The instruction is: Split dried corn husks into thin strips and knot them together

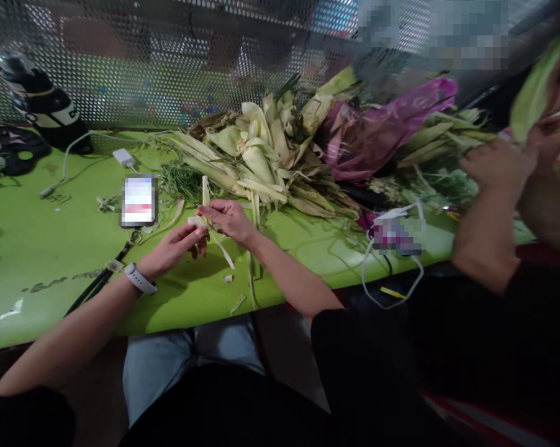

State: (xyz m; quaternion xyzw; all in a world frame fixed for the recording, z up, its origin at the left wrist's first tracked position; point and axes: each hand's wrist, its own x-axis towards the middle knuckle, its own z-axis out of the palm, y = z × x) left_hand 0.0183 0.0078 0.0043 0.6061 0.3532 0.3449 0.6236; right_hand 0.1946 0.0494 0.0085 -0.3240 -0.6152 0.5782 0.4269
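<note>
Above the green table (89, 248), both hands meet on a pale strip of corn husk (205, 189), which sticks up from between the fingers. My left hand (180, 245), with a white watch band at its wrist, pinches the strip's lower part. From the right, my right hand (233, 220) grips it with closed fingertips. A loose end of husk (226, 256) hangs below the fingers. Just beyond lies a heap of corn husks (261, 155), pale green and brown, with dark green shreds (180, 180) at its left edge.
A phone (138, 202) with a black strap lies left of my hands. Farther left are a white cable plug (123, 158) and a dark bottle (47, 102). A pink plastic bag (373, 136) sits on the heap. At right, another person's hands (498, 162) hold a green husk (536, 90).
</note>
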